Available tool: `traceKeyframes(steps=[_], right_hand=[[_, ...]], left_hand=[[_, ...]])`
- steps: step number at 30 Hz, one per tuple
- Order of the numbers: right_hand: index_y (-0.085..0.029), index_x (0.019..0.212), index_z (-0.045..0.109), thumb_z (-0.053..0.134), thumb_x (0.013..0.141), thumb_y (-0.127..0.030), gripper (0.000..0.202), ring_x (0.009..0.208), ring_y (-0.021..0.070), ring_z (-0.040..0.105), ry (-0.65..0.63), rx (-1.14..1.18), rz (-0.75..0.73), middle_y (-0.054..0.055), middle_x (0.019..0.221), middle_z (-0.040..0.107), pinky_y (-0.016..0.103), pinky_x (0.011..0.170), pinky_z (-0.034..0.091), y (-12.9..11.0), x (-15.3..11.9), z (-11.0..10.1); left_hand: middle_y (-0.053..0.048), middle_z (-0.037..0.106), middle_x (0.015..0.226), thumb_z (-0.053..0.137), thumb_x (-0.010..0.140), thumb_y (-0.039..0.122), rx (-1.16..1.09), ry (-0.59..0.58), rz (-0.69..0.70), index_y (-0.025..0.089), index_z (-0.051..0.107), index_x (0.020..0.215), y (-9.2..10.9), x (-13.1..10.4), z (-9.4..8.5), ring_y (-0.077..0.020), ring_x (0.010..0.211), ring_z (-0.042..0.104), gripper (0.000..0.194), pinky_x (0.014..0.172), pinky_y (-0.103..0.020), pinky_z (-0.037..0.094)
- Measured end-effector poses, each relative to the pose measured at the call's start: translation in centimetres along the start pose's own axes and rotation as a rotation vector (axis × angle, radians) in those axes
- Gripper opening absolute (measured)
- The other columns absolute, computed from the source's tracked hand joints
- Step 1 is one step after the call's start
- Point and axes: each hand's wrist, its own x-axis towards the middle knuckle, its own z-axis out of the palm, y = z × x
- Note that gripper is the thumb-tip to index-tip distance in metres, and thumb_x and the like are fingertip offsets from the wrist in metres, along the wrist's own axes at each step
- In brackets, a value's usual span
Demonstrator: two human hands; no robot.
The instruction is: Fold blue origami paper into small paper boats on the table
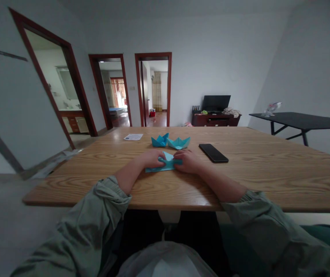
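Note:
A partly folded sheet of light blue paper (pixel 168 164) lies on the wooden table in front of me. My left hand (pixel 152 158) grips its left side, fingers bent over the upper layer. On the other side my right hand (pixel 185 160) holds the paper, with fingers curled at its fold. A pale peak of the paper rises between both hands. Just beyond stand two folded paper boats, a darker blue one (pixel 159 141) on the left and a lighter blue one (pixel 179 143) on the right, close together.
A black smartphone (pixel 213 153) lies to the right of my right hand. Further back on the left is a small printed card (pixel 133 137). The wooden table (pixel 95 192) has its near edge under my forearms. A black folding table (pixel 300 120) stands at the right wall.

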Motion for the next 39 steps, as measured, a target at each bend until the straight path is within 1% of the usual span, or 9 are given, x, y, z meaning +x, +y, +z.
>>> traceKeyframes(steps=[3,6,9,14,17,22,29,36,39], right_hand=[[-0.018,0.096,0.070,0.049,0.083,-0.030,0.028,0.095,0.0215,0.060,-0.074,0.085,-0.034,0.009,0.104,0.068,0.029,0.087,0.040,-0.5,0.1,0.1],[-0.018,0.103,0.070,0.048,0.085,-0.029,0.031,0.096,0.0202,0.061,-0.073,0.161,-0.048,0.008,0.108,0.068,0.026,0.085,0.042,-0.3,0.2,0.4],[-0.018,0.101,0.071,0.050,0.085,-0.032,0.030,0.090,0.0189,0.062,-0.068,0.218,-0.031,0.008,0.103,0.070,0.025,0.079,0.043,0.0,0.2,0.6],[-0.018,0.091,0.071,0.048,0.087,-0.044,0.035,0.066,0.0158,0.058,-0.053,0.218,0.136,0.006,0.082,0.071,0.024,0.058,0.037,0.5,0.3,0.8],[-0.017,0.085,0.070,0.047,0.088,-0.046,0.038,0.060,0.0144,0.054,-0.009,0.179,0.222,0.006,0.073,0.068,0.024,0.053,0.031,1.0,0.4,0.9],[-0.017,0.083,0.069,0.049,0.086,-0.048,0.037,0.060,0.0142,0.053,0.042,0.162,0.266,0.005,0.071,0.067,0.024,0.054,0.030,1.7,0.5,1.3],[-0.021,0.108,0.064,0.056,0.082,-0.043,0.035,0.078,0.0187,0.061,0.073,0.197,0.307,0.007,0.091,0.069,0.025,0.065,0.039,2.4,0.6,1.9],[-0.021,0.108,0.064,0.058,0.080,-0.042,0.036,0.088,0.0222,0.062,0.034,0.141,0.409,0.009,0.102,0.068,0.027,0.071,0.041,3.7,0.7,2.7],[-0.020,0.108,0.063,0.058,0.080,-0.041,0.036,0.091,0.0214,0.061,0.038,0.118,0.431,0.009,0.106,0.067,0.026,0.073,0.042,3.9,0.8,2.9]], left_hand=[[-0.002,0.068,0.102,0.057,0.077,0.042,0.022,0.061,0.004,0.025,0.066,0.108,0.4,0.0,-0.1,-0.0190,0.090,0.061,0.036,0.080,-0.026,0.045],[0.000,0.068,0.104,0.058,0.077,0.039,0.005,0.019,0.062,0.026,0.066,0.109,0.1,0.1,0.0,-0.0176,0.091,0.061,0.036,0.080,-0.024,0.044],[-0.001,0.069,0.102,0.055,0.080,0.041,-0.005,-0.029,0.115,0.024,0.070,0.102,-0.2,0.2,0.1,-0.0169,0.090,0.060,0.032,0.081,-0.023,0.042],[-0.003,0.069,0.089,0.050,0.084,0.044,-0.027,0.000,0.113,0.020,0.071,0.087,-0.2,0.3,0.4,-0.0152,0.078,0.058,0.032,0.073,-0.022,0.041],[-0.003,0.068,0.081,0.048,0.084,0.045,-0.017,0.045,0.097,0.019,0.069,0.080,-0.4,0.3,0.6,-0.0149,0.071,0.056,0.034,0.066,-0.023,0.039],[-0.004,0.066,0.076,0.047,0.084,0.048,0.006,0.085,0.073,0.019,0.068,0.079,-0.8,0.4,0.8,-0.0157,0.067,0.054,0.036,0.062,-0.024,0.037],[-0.008,0.069,0.100,0.049,0.082,0.050,-0.015,0.104,0.007,0.023,0.068,0.105,-1.1,0.6,1.2,-0.0238,0.088,0.060,0.040,0.074,-0.030,0.042],[-0.006,0.066,0.113,0.057,0.076,0.046,0.024,0.098,-0.082,0.026,0.067,0.110,-2.2,0.7,1.2,-0.0228,0.101,0.060,0.041,0.086,-0.028,0.043],[-0.007,0.065,0.116,0.059,0.073,0.055,0.055,0.078,-0.138,0.025,0.066,0.113,-2.0,0.6,0.9,-0.0247,0.103,0.059,0.050,0.087,-0.030,0.043]])
